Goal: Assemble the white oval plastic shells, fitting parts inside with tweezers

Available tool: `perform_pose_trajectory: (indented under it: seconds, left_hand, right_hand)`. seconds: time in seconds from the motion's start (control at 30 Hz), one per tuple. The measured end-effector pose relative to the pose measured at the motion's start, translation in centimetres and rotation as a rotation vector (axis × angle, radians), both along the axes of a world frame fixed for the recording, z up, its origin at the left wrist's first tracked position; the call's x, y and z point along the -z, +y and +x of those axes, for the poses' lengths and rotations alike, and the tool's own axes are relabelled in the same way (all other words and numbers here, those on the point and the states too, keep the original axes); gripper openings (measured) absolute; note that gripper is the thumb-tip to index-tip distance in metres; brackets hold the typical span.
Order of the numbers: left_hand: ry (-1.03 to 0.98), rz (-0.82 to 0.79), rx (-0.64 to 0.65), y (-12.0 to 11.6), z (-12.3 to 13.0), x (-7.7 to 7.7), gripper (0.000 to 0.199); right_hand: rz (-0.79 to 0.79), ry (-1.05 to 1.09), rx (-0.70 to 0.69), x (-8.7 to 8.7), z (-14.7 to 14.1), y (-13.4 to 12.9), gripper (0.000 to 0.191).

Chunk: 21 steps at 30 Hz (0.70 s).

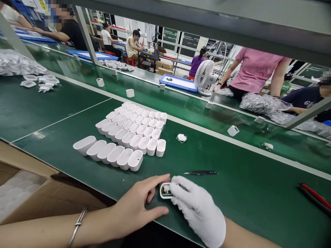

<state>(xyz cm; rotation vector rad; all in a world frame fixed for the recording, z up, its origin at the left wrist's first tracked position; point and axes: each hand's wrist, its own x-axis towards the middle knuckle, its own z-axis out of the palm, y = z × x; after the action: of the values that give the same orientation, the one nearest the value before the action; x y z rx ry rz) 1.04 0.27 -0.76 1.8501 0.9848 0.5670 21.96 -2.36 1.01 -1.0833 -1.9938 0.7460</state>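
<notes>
My right hand (198,208), in a white glove, holds a small white oval housing (162,195) near the table's front edge. A circuit board with yellow and green parts shows inside its opening. Beside the housing on the left is my bare left hand (141,199), fingers apart, fingertips near its rim. Black tweezers (201,173) lie just beyond my gloved hand. Rows of white oval housings (124,155) stand open side up on the green table (240,199), left of centre. A small board with a white top (181,138) rests to their right.
Red and black handles (315,198) lie at the right edge. Beyond a pale strip, a green belt (181,106) bears spaced housings. A cardboard box (31,199) is at the lower left, with white parts piled (20,63) farther back. Several people sit or stand beyond.
</notes>
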Motion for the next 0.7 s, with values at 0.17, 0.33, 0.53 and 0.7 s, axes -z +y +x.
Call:
perform_pose_trajectory:
  seconds: [0.17,0.33,0.53,0.7]
  left_hand:
    - [-0.013,0.096,0.007,0.3,0.6,0.3,0.028]
    - [-0.035,0.059,-0.056,0.4,0.9,0.1,0.027]
    - [-0.032,0.021,-0.056,0.4,0.8,0.0,0.027]
    - [-0.044,-0.048,-0.042,0.5,0.8,0.1,0.03]
  right_hand:
    - [0.188,-0.487,0.21,-1.4,3.3,1.8,0.041]
    - [0.015,-0.803,0.2,-1.3,8.1,5.4,0.011]
    - [-0.095,-0.389,0.172,-1.6,5.8,4.5,0.012]
    - [0.098,-0.447,-0.119,-3.4,3.0,3.0,0.022]
